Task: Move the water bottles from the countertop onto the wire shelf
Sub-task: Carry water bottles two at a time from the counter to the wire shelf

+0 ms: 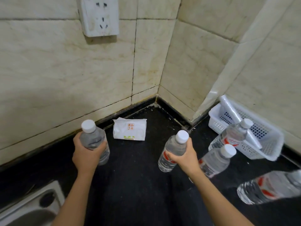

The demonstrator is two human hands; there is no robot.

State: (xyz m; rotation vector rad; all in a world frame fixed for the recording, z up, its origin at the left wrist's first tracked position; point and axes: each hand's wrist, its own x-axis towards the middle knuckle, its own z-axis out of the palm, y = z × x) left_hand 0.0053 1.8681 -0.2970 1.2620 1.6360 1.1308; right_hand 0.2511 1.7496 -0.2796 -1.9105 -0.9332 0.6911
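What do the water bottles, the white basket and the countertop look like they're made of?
The bottles: clear, glossy thin plastic, see-through, with white caps. The basket: white rigid plastic, its walls a grid of holes. The countertop: black speckled stone, possibly granite or a composite, with a dull finish.

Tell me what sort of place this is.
Probably a kitchen corner: a dark countertop meets tiled walls, a wall socket is mounted above, and what looks like a steel sink sits at lower left.

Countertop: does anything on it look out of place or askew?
The white basket at the right looks tipped up against the wall, and pale crumbs lie in the back corner. Nothing seems spilled.
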